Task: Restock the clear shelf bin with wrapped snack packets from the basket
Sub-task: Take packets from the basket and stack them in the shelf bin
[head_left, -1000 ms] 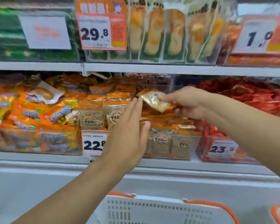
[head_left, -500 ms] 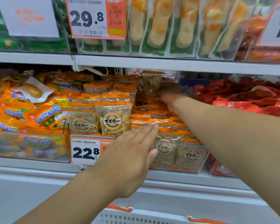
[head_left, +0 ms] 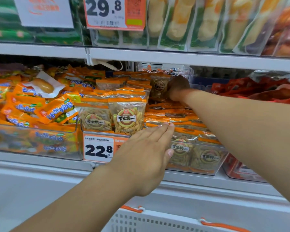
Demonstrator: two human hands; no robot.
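Right hand (head_left: 177, 87) seemingly gripping packet (head_left: 159, 87) behind price tag (head_left: 99, 149), upright packets (head_left: 127, 117).

The white shelf (head_left: 40, 166) carries three bins side by side. A clear bin (head_left: 206, 166) sits in the middle, between a left bin (head_left: 40, 144) of orange packets and a red bin (head_left: 238, 171) on the right.

I count two of my hands in view: my left hand (head_left: 146, 158) and my right hand (head_left: 177, 88). One snack packet (head_left: 159, 87) is in my right hand. Two more packets of that kind stand upright at the bin's front left; the flat stacked ones beside them are too many and too overlapped to count. One clear shelf bin (head_left: 206, 166) holds them. Two price tags show numbers: 22.8 (head_left: 99, 149) and 29.8 (head_left: 105, 12). One white basket (head_left: 157, 221) sits below. One pale sausage pack (head_left: 43, 84) lies on the orange heap
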